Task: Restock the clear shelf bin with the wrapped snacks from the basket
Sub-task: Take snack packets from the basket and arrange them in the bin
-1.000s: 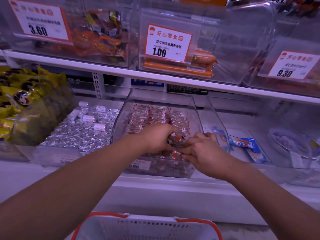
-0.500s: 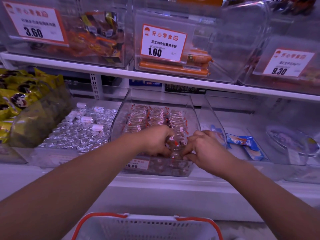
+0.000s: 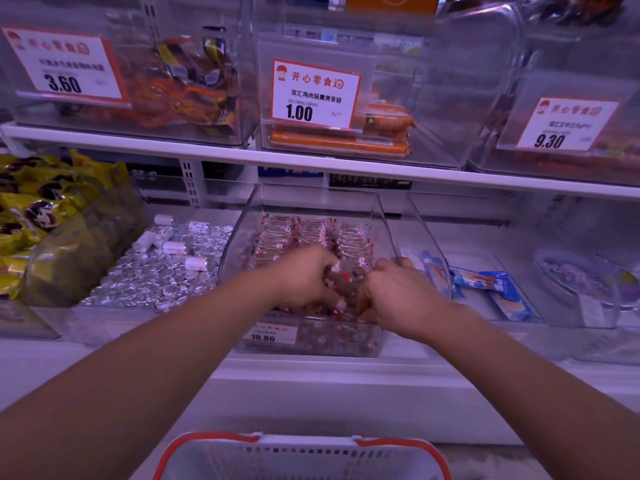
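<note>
Clear-wrapped snacks (image 3: 311,233) with red-and-white twisted ends fill the clear shelf bin (image 3: 384,216), lying in neat rows whose long axes run side to side across the bin, stacked from the back wall forward. Both hands are inside the bin's open front, right on top of the front rows, so the snacks lie directly beneath and just beyond the fingertips rather than off to either side. The left hand (image 3: 304,278) is curled with its knuckles up, fingers bent down over a small cluster of wrapped pieces; it seems to be holding a few of them, though the wrappers blur into the pile and I cannot tell exactly how many. The right hand (image 3: 394,292) is just beside it, almost touching, also curled, its fingers tucked down into the same front cluster and apparently pinching or pressing snacks there; its outer edge sits close to the bin's right wall. Neither hand is clearly nearer the pile: both are on it, the left slightly further in.

My judgement is that the step in hand is settling a handful into the front rows, so the coming move turns on keeping the pieces crosswise, in line with the rows behind.

Nearer the person than both wrists, low and well apart from the bin, is the white basket (image 3: 301,459) with an orange rim; what it holds is hidden. Beyond the left hand's outer side lie silver foil-wrapped sweets (image 3: 152,282); beyond the right hand's, blue packets (image 3: 485,282).
</note>
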Demonstrator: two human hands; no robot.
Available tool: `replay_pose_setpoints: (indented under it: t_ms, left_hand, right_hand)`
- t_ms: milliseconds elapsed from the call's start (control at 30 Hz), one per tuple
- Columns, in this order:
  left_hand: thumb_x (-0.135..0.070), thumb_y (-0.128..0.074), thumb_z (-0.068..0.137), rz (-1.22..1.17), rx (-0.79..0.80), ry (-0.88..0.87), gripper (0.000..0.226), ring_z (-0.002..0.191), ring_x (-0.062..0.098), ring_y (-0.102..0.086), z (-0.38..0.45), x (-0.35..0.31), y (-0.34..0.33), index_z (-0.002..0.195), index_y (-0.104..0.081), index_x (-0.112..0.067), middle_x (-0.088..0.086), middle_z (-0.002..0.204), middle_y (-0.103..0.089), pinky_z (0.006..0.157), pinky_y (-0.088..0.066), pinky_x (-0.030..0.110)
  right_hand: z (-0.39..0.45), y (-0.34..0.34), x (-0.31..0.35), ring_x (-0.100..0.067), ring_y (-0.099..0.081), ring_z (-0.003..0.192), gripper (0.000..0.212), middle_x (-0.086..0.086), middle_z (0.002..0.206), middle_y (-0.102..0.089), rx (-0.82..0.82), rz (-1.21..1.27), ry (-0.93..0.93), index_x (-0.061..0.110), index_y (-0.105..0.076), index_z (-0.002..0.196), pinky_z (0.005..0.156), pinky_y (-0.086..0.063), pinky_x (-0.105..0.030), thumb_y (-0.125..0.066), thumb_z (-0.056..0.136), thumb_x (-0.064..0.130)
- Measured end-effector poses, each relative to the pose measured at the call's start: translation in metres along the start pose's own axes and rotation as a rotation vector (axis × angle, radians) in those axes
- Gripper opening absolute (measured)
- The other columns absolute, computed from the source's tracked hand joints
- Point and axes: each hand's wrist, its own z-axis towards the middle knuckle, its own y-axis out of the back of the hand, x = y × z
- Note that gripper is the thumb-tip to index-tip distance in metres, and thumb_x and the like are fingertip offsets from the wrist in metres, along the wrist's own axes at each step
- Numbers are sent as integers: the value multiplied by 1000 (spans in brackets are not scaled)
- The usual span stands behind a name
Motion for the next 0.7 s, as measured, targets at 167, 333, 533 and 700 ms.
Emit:
replay_pose_setpoints:
  t_ms: [167,333,533,700]
  left_hand:
    - [-22,-80,84,-347,-346,-23,22,72,15,-68,-10,-10,-12,104,-70,-20,-5,91,-74,65,-56,21]
    - [-27,-58,100,-1303,-680,177,14,62,24,-67,-41,-31,-25,109,-55,-36,4,91,-74,57,-60,43]
    - [-22,-55,100,-1394,-794,207,9,50,23,-63,-84,-46,-43,105,-57,-29,8,73,-72,43,-49,28]
    - [-25,-45,101,-1534,-739,298,30,78,27,-69,-118,-34,-39,93,-72,-17,12,90,-75,65,-47,34]
  right_hand:
    - [-19,1,-5,-18,-51,115,19,4,103,-65,-38,-34,45,30,-74,101,114,-24,-46,-63,90,39]
    - [-52,7,49,-7,-67,84,19,10,95,-73,-603,978,-267,29,-69,112,81,-50,-20,-62,96,22]
    - [-52,2,123,-24,-53,42,12,-11,61,-62,-171,1874,-475,5,-64,106,37,-43,-25,-58,96,4]
    - [-52,7,125,-21,-56,48,20,-20,75,-63,-139,1960,-468,4,-72,108,46,-52,-27,-64,89,1]
